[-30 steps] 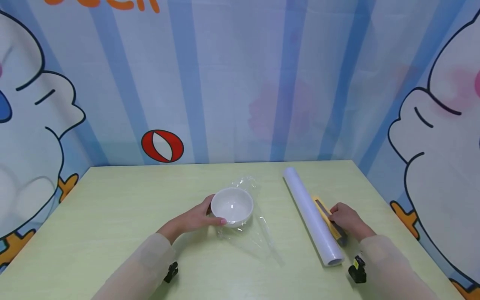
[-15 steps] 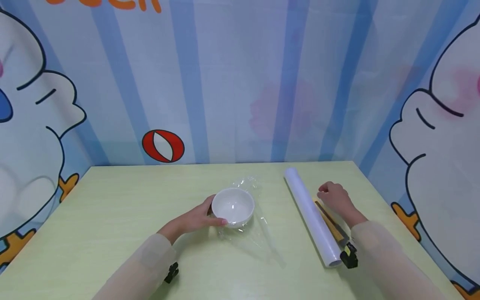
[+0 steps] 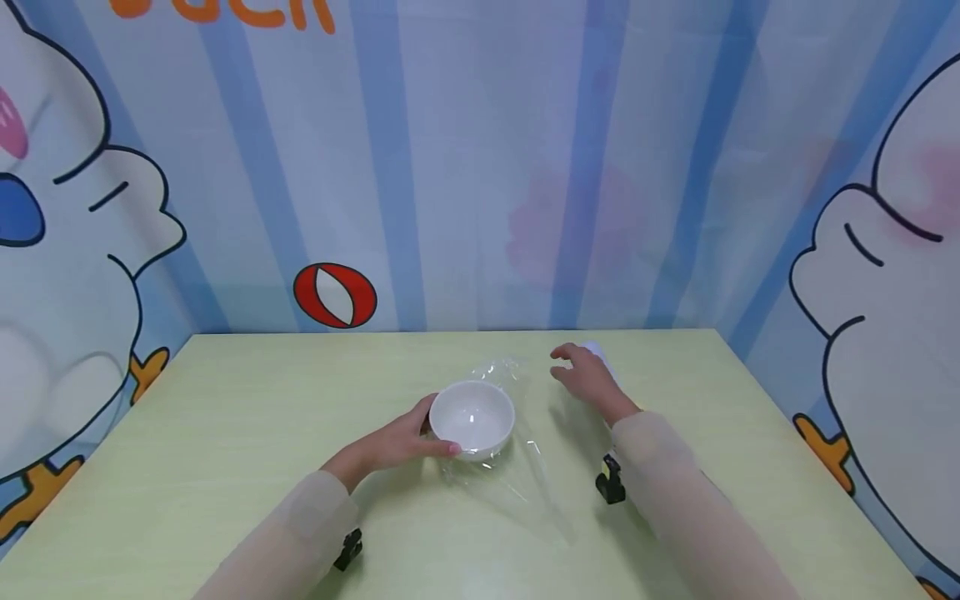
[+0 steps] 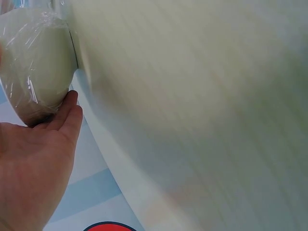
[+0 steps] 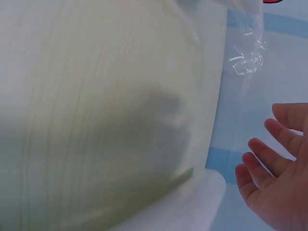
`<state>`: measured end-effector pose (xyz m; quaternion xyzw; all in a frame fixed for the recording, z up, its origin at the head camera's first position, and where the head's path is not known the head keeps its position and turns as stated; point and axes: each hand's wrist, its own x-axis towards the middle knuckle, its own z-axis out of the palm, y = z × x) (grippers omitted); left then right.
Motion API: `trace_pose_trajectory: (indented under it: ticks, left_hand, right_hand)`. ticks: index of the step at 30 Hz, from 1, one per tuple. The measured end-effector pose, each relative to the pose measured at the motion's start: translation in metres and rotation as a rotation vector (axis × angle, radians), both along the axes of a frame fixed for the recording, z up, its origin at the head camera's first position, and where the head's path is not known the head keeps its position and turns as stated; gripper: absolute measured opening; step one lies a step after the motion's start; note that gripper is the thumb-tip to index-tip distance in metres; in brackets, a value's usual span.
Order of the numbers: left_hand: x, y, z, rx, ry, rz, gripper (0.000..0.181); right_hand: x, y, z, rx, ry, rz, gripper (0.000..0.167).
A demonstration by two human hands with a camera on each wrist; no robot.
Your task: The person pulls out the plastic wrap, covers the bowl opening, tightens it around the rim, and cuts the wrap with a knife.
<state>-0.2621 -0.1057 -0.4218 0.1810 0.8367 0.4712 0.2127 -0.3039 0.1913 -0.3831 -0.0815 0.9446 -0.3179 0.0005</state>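
My left hand point(image 3: 397, 442) grips the near left side of a white bowl point(image 3: 472, 417), with the thumb by its rim and fingers behind. Clear plastic film point(image 3: 525, 483) clings round the outside of the bowl and trails onto the table to its right. The left wrist view shows the wrapped bowl point(image 4: 43, 62) against the fingers. To the right of the bowl, my right hand point(image 3: 588, 379) hovers with fingers spread and holds nothing. Its loosely bent fingers also show in the right wrist view, near the film point(image 5: 245, 53). My right arm hides the yellow utility knife.
A white roll point(image 3: 600, 354) lies on the right of the pale table point(image 3: 262, 433), mostly hidden behind my right arm; its end point(image 5: 192, 197) shows in the right wrist view. A printed blue curtain point(image 3: 480, 167) stands at the table's back edge.
My right hand has left the utility knife, lifted, and moved left over the roll towards the bowl. My left hand keeps holding the bowl in place. The head view has shifted slightly.
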Motion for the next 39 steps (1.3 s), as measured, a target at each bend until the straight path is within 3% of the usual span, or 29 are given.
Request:
trace_pose_trajectory:
  ticks: [5, 10, 15, 22, 28, 35, 39]
  left_hand:
    - [0.001, -0.003, 0.001, 0.009, -0.002, 0.002, 0.087]
    - [0.000, -0.001, 0.001, -0.007, -0.008, 0.013, 0.086]
    - [0.000, 0.001, -0.001, -0.020, -0.020, 0.026, 0.087]
    - [0.001, 0.001, 0.000, -0.018, -0.010, 0.021, 0.089]
    - [0.001, 0.001, 0.000, -0.017, -0.005, 0.019, 0.090]
    - [0.001, 0.002, -0.003, -0.003, 0.008, 0.024, 0.089]
    - [0.002, 0.001, -0.003, 0.000, 0.006, 0.036, 0.087]
  right_hand:
    - [-0.009, -0.027, -0.013, -0.116, -0.063, 0.015, 0.051]
    - [-0.016, -0.044, -0.018, -0.170, -0.065, 0.023, 0.054]
    - [-0.019, -0.049, -0.017, -0.149, -0.085, 0.052, 0.055]
    - [-0.020, -0.051, -0.020, -0.072, -0.021, 0.102, 0.043]
    - [-0.019, -0.048, -0.031, -0.028, 0.061, 0.047, 0.028]
    - [-0.015, -0.048, -0.041, 0.019, -0.003, -0.086, 0.022]
    - [-0.006, -0.050, -0.044, 0.052, -0.056, -0.114, 0.015]
